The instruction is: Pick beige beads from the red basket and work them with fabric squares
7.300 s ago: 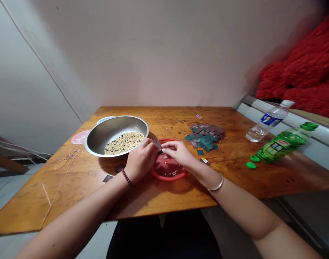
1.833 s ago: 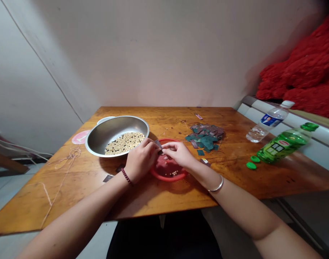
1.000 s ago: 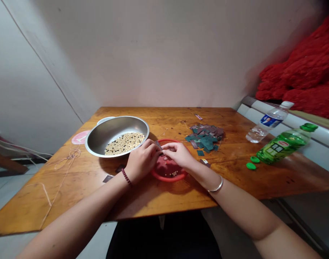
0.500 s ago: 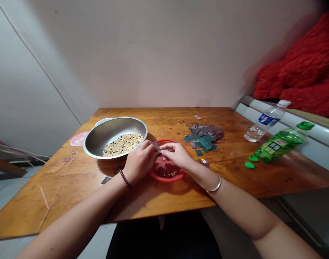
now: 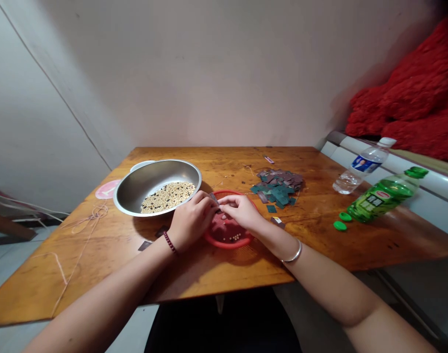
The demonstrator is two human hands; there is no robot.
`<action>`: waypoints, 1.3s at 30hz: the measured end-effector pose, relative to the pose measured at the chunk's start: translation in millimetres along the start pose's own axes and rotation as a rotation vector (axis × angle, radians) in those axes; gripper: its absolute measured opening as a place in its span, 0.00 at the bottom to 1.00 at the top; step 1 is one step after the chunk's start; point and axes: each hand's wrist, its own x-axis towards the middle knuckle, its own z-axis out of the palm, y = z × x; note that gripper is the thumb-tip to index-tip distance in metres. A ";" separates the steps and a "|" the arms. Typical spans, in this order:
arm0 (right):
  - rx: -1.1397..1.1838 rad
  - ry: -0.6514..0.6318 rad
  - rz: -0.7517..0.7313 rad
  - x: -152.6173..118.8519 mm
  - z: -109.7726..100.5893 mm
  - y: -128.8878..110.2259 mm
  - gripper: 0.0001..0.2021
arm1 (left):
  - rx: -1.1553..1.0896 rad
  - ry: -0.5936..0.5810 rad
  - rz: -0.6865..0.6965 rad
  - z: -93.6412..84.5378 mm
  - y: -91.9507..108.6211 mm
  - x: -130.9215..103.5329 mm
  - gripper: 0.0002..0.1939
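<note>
- Shifts only a touch, as a whole view, since a second ago; keeps left hand (image 5: 193,219) and right hand (image 5: 242,211) meeting in the same spot.
- Grips, in curled left fingers, a small flat dark-grey piece (image 5: 213,198), with one edge showing past the knuckles.
- Brings right thumb and forefinger up to its lower end; cannot tell whether pinched on it.
- Holds it above a round red plastic basket (image 5: 227,244) with perforated sides, with a few small pale round beads (image 5: 236,237) lying inside towards the near rim.
- Just beside, leftward: wide, smooth stainless-steel bowl (image 5: 131,193), partly filled with grainy cream and black beads (image 5: 168,197).
- Near, beyond the right hand: loose heap of thin, straight-cut green and brown pieces (image 5: 279,190).
- Well apart, rightward: clear plastic bottle (image 5: 361,166), glossy green plastic bottle (image 5: 384,197), two round green caps (image 5: 340,225).
- Underneath: orange-brown wooden table (image 5: 194,280), polished and grain-marked, with thin peach string (image 5: 98,212) in loose loops at left.
</note>
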 end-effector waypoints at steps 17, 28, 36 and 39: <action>-0.001 -0.005 -0.006 -1.0 0.3 -1.2 0.08 | 0.027 0.021 -0.021 1.6 0.3 -0.2 0.09; 0.003 -0.009 -0.032 1.3 -0.3 3.2 0.07 | -0.024 0.015 -0.016 2.0 -0.8 0.3 0.09; -0.012 -0.002 -0.018 1.5 -1.3 3.9 0.09 | 0.017 0.031 -0.034 2.3 -0.6 0.1 0.10; 0.000 -0.006 0.005 1.2 -1.1 3.5 0.09 | 0.033 0.055 -0.058 3.4 -1.0 -0.2 0.10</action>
